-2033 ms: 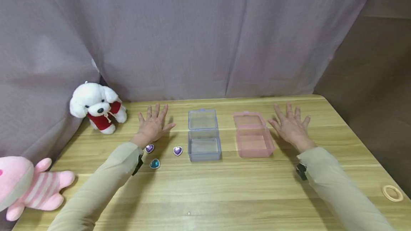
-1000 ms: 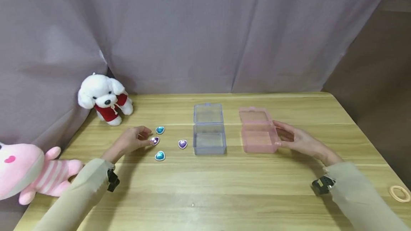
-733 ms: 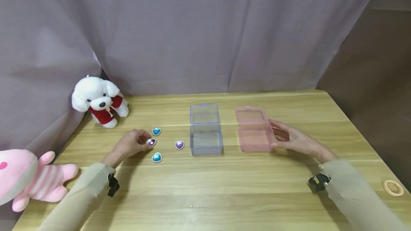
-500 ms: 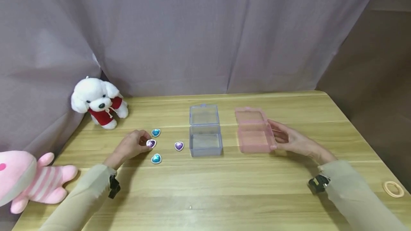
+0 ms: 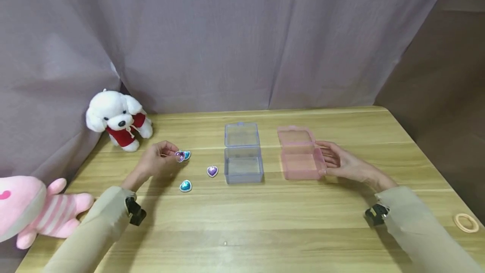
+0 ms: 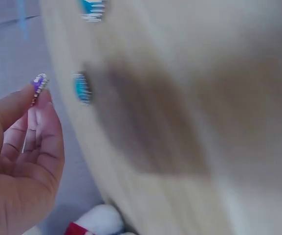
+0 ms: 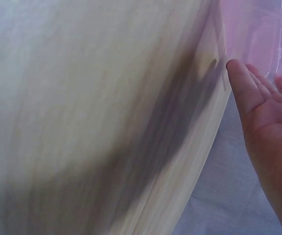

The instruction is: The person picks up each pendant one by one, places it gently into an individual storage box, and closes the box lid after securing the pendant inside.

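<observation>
Between thumb and fingertips my left hand (image 5: 154, 161) pinches a purple heart-shaped gem (image 5: 179, 156) with a pale beaded rim. Raised off the table in the left wrist view, that gem overlaps a blue heart gem (image 5: 187, 155) in the head view. A second blue heart gem (image 5: 185, 186) lies nearer the front, and another purple heart gem (image 5: 212, 171) lies to the right. My right hand (image 5: 346, 164) rests its extended fingers and thumb (image 7: 238, 73) against the right side of a pink clear box (image 5: 302, 175). That box's lid is tipped back.
A bluish clear box (image 5: 244, 178) with its lid back stands between the gems and the pink box. A white plush dog (image 5: 113, 113) sits at the back left, a pink striped plush toy (image 5: 57, 218) at the left edge. A wooden ring (image 5: 466, 223) lies far right.
From lying spread on the table, my left hand came to the purple gem, pinched it and lifted it slightly. My right hand moved from flat on the table to the pink box's side.
</observation>
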### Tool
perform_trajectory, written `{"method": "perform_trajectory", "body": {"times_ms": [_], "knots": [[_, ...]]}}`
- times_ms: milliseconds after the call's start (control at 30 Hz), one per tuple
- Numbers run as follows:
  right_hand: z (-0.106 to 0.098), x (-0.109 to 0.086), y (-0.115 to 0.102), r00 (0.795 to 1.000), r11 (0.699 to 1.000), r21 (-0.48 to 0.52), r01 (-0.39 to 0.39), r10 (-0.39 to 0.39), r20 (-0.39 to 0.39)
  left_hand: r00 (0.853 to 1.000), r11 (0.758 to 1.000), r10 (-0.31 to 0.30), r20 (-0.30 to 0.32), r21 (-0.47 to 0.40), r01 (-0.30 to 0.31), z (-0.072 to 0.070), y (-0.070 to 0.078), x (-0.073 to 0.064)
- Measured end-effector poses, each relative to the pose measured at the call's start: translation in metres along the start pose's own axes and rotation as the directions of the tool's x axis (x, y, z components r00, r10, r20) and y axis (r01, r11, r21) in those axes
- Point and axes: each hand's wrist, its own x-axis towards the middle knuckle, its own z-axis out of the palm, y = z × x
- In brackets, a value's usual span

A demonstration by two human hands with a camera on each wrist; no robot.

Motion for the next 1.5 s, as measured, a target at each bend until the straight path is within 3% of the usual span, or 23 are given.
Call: {"method": "perform_trajectory", "body": {"times_ms": [167, 333, 600, 800, 867, 933, 1033, 1133, 1333, 1500], "knots": [[-0.001, -0.004, 0.001, 1.000, 1.000, -0.008, -0.009, 0.009, -0.013, 0.999, 0.977, -0.038, 0.028, -0.209, 0.043, 0.007, 0.030, 0.018], [-0.002, -0.006, 0.002, 1.000, 1.000, -0.016, -0.018, 0.018, -0.010, 0.994, 0.942, -0.026, 0.105, -0.330, 0.059, 0.034, 0.071, 0.040], [-0.003, -0.001, 0.004, 0.999, 0.998, -0.054, -0.043, 0.041, -0.021, 0.974, 0.905, -0.014, 0.226, -0.411, 0.108, 0.103, 0.130, 0.072], [-0.003, 0.004, 0.003, 0.996, 0.995, -0.047, -0.087, 0.086, -0.022, 0.945, 0.886, -0.027, 0.324, -0.430, 0.173, 0.163, 0.155, 0.086], [-0.003, 0.005, 0.003, 0.995, 0.994, -0.048, -0.096, 0.095, -0.024, 0.932, 0.888, -0.024, 0.361, -0.421, 0.186, 0.180, 0.158, 0.088], [-0.003, 0.004, 0.003, 0.995, 0.994, -0.054, -0.097, 0.096, -0.023, 0.924, 0.911, -0.022, 0.383, -0.372, 0.176, 0.195, 0.160, 0.091], [-0.002, 0.004, 0.003, 0.996, 0.994, -0.062, -0.092, 0.091, -0.013, 0.923, 0.956, -0.026, 0.383, -0.261, 0.135, 0.211, 0.162, 0.093], [-0.001, 0.003, 0.003, 0.997, 0.995, -0.062, -0.076, 0.076, 0.003, 0.926, 0.982, -0.016, 0.377, -0.169, 0.085, 0.223, 0.165, 0.096], [0.001, 0.001, 0.001, 0.998, 0.994, -0.089, -0.063, 0.063, -0.005, 0.899, 0.980, 0.000, 0.438, -0.177, 0.086, 0.238, 0.169, 0.096], [0.001, -0.001, 0.002, 0.994, 0.993, -0.047, -0.105, 0.104, -0.018, 0.890, 0.987, -0.003, 0.456, -0.142, 0.076, 0.245, 0.173, 0.095]]}}
